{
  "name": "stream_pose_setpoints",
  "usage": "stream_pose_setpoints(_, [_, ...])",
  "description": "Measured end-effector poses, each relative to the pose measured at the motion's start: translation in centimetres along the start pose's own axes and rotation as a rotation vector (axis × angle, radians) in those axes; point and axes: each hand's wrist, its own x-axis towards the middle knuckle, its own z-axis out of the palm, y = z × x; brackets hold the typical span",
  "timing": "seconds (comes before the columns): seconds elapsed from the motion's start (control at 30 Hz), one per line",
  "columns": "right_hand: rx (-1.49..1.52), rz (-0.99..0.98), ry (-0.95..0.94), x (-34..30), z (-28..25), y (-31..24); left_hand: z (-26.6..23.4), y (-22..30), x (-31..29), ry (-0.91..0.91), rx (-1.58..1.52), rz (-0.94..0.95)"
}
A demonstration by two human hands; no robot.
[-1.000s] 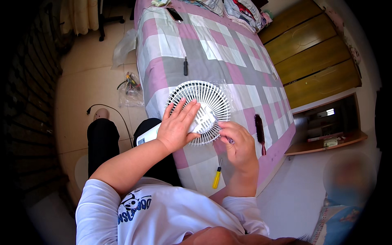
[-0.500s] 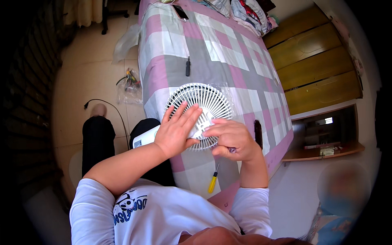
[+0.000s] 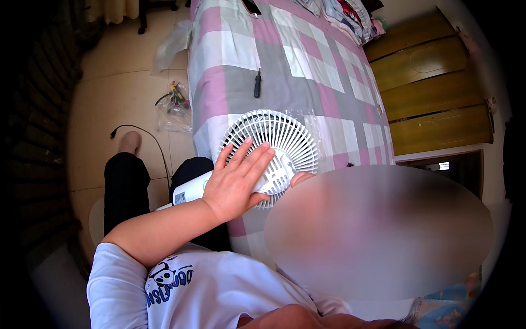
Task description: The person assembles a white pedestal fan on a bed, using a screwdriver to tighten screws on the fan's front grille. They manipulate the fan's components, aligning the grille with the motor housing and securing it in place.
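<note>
A white fan [image 3: 303, 147] with a round slatted grille lies back up across the bed's near edge, its white body [image 3: 193, 189] reaching over my lap. My left hand [image 3: 233, 178] rests on the back of the fan beside the hub cover [image 3: 278, 174]. Its fingers are stretched out and apart over the slats, with the thumb along the cover's near side. Only a small part of my right hand [image 3: 301, 178] shows, at the right edge of the hub cover. A large blurred patch hides the rest of it and whatever it may hold.
A black-handled screwdriver [image 3: 257, 85] lies beyond the fan on the checked bedspread [image 3: 230, 49]. Clear plastic film [image 3: 307, 118] sits beside the grille. On the floor are a plastic bag with coloured items [image 3: 176, 104] and a black cable [image 3: 145, 135]. A phone [image 3: 251, 7] lies at the far end.
The blurred patch now covers most of my right hand and the yellow screwdriver, both plainly visible before. My left hand stays on the fan. The whole view has shifted slightly.
</note>
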Motion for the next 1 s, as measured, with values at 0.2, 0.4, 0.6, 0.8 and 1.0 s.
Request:
stream_pose_setpoints(0.2, [-0.346,-0.044,0.333,-2.1,3.9,1.3,-0.6,-0.2,0.2,-0.07,-0.022,-0.076])
stream_pose_setpoints(0.4, [0.064,0.185,0.025,-1.9,0.4,-1.6,-0.1,-0.3,0.3,-0.063,-0.063,-0.042])
stream_pose_setpoints(0.6, [-0.001,0.287,-0.518,4.1,-2.8,-4.6,-0.2,-0.5,-0.3,-0.055,-0.049,-0.045])
stream_pose_setpoints(0.8, [0.441,0.439,-1.029,10.3,-3.0,-2.1,-0.1,-0.2,-0.1,-0.071,-0.023,-0.039])
stream_pose_setpoints(1.0, [0.51,0.471,-1.457,11.2,-1.5,-2.0,0.1,-0.2,-0.2,-0.098,0.017,-0.046])
